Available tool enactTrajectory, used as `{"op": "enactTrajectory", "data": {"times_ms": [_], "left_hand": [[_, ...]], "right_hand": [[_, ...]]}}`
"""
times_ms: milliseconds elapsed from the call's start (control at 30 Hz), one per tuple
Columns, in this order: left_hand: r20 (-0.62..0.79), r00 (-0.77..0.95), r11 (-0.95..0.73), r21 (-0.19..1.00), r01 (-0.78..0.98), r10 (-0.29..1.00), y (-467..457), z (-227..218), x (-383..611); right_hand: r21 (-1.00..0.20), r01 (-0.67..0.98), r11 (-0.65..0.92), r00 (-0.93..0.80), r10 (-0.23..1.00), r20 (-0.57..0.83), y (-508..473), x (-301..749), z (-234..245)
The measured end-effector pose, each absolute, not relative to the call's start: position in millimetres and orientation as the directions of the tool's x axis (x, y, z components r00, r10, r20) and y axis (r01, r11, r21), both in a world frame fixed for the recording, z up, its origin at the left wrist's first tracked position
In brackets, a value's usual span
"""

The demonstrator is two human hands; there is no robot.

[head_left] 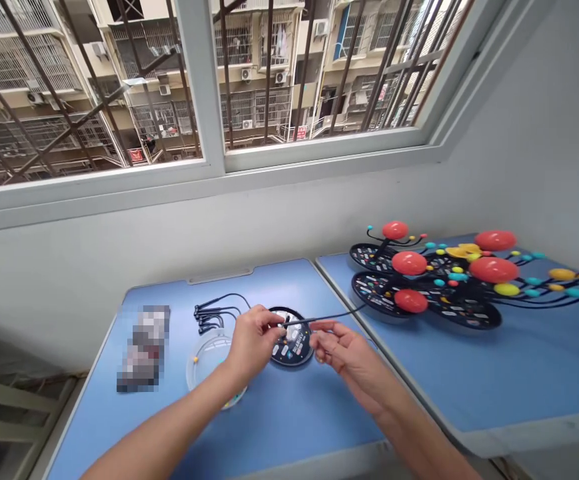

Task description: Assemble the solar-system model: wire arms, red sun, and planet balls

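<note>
A round black base with a printed face (296,353) lies on the blue table between my hands. My left hand (254,340) is closed, thumb and forefinger pinching the near end of a thin black rod (326,319) above the base. From there the rod runs right, slightly bent toward its far end. My right hand (342,350) is just below the rod, its fingers curled together beside the base's right edge. Whatever those fingertips hold is too small to make out. Partly behind my left forearm sits a clear round tub (195,370) with small coloured beads inside.
Several thin black rods (219,312) lie behind the tub. A blurred-out packet (144,350) is at the left. On the right-hand table (529,380), assembled planet models with red domes (409,263) and coloured balls crowd together. A window (319,157) is beyond the wall.
</note>
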State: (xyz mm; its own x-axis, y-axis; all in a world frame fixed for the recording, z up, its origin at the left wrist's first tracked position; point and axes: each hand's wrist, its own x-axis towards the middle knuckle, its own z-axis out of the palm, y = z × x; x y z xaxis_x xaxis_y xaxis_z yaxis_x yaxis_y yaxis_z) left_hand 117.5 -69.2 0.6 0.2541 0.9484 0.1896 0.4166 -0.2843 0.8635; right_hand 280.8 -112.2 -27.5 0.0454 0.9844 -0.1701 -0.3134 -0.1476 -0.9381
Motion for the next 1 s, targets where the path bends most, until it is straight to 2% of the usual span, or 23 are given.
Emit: {"op": "enactTrajectory", "data": {"times_ms": [67, 200, 333, 700, 867, 1000], "left_hand": [[0.202, 0.261, -0.299, 0.858, 0.418, 0.944, -60, 1, 122], [0.207, 0.294, -0.32, 0.853, 0.412, 0.933, -50, 1, 131], [0.192, 0.318, -0.318, 0.851, 0.417, 0.929, -45, 0, 136], [0.126, 0.37, -0.309, 0.814, 0.492, 0.92, -37, -8, 136], [0.088, 0.419, -0.327, 0.773, 0.543, 0.904, -33, -6, 135], [0.056, 0.437, -0.318, 0.768, 0.555, 0.898, -32, -4, 133]], "right_hand": [[-0.957, -0.257, -0.132, 0.091, 0.983, -0.16, -113, 280, -29], [-0.999, -0.012, 0.036, 0.228, 0.973, 0.033, -114, 280, -29], [-0.985, 0.152, 0.08, 0.194, 0.975, 0.109, -101, 281, -32], [-0.934, 0.344, 0.095, 0.228, 0.957, 0.181, -86, 281, -37], [-0.906, 0.418, 0.069, 0.183, 0.97, 0.158, -85, 283, -37], [-0.864, 0.495, 0.089, 0.163, 0.967, 0.193, -85, 282, -37]]}}
